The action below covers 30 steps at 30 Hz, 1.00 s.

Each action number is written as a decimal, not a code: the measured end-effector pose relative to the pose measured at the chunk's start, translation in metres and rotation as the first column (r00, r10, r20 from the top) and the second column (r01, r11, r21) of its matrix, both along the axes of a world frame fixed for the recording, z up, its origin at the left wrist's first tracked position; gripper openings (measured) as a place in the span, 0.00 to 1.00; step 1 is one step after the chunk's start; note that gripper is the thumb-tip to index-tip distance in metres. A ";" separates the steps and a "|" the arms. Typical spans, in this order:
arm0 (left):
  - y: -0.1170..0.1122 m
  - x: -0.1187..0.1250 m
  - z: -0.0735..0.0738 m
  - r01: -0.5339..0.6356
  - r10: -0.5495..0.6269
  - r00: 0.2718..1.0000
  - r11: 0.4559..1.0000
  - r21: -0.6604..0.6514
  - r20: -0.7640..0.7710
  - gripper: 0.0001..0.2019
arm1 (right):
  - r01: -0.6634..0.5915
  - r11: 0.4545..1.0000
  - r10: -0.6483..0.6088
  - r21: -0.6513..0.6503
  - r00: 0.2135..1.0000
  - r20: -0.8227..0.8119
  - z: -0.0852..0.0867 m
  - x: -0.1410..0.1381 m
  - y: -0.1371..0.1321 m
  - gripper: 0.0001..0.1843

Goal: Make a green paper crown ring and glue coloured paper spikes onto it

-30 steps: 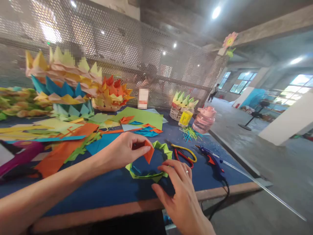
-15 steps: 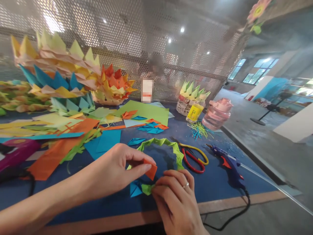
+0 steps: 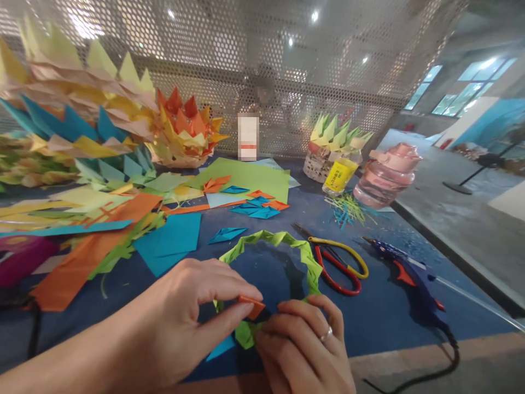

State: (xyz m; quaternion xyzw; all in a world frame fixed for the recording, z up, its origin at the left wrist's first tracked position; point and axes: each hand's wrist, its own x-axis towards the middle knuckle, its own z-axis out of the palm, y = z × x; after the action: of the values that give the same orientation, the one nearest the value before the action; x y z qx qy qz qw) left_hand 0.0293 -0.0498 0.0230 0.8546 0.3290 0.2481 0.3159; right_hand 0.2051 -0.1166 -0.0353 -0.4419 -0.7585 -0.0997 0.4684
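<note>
Between thumb and fingertips, my left hand (image 3: 197, 306) pinches a small folded orange paper piece (image 3: 255, 310). A green folded-paper ring (image 3: 273, 237) stands on the blue table in front of me. My right hand (image 3: 307, 345) grips the near side of this ring, its fingers closed round the paper. The orange piece is just above the ring's near part; whether they touch I cannot tell. A blue paper piece (image 3: 223, 347) shows partly behind my left wrist, close to the ring. Beyond the ring lies a folded blue piece (image 3: 227, 235).
Scissors (image 3: 340, 265) and a glue gun (image 3: 410, 279) with a cord lie on the right. Behind them stand a pink bottle (image 3: 385, 175) and a yellow-labelled bottle (image 3: 342, 174). Paper crowns (image 3: 82, 104) and loose strips (image 3: 90, 246) fill the left. Another person is behind the mesh.
My left hand has lowered the orange piece toward the near side of the ring and turned it flatter. My right hand keeps its hold. The view has shifted slightly closer.
</note>
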 end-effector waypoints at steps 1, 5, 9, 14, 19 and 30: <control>-0.001 0.000 -0.001 -0.014 0.014 1.000 1.000 -0.002 -0.007 0.08 | -0.001 1.000 0.001 0.004 1.000 0.000 0.000 0.000 0.000 0.10; -0.001 -0.002 -0.001 -0.029 0.029 1.000 0.999 -0.032 -0.011 0.09 | 0.005 1.000 -0.005 -0.005 1.000 -0.029 0.000 0.000 0.000 0.08; 0.001 -0.004 0.001 -0.017 0.015 0.999 0.997 -0.069 -0.030 0.09 | -0.011 0.999 0.008 -0.051 0.997 -0.074 -0.001 0.001 0.000 0.04; 0.004 -0.003 0.004 0.030 -0.041 0.996 0.988 -0.149 -0.076 0.10 | -0.041 0.993 0.028 -0.108 0.993 -0.113 -0.003 0.003 0.000 0.03; 0.008 -0.005 0.008 0.077 -0.100 0.992 0.962 -0.260 -0.076 0.11 | -0.042 0.986 0.036 -0.162 0.999 -0.040 0.006 0.004 0.000 0.04; 0.004 -0.001 0.026 0.121 -0.152 0.984 0.953 -0.278 -0.092 0.13 | -0.032 0.977 0.023 -0.210 0.999 -0.046 0.014 -0.002 -0.004 0.07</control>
State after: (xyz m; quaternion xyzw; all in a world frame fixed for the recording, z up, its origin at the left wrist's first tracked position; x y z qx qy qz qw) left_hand 0.0278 -0.0459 0.0491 0.8364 0.3173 0.1300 0.4276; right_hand 0.2029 -0.1206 -0.0211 -0.4805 -0.7605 -0.0026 0.4368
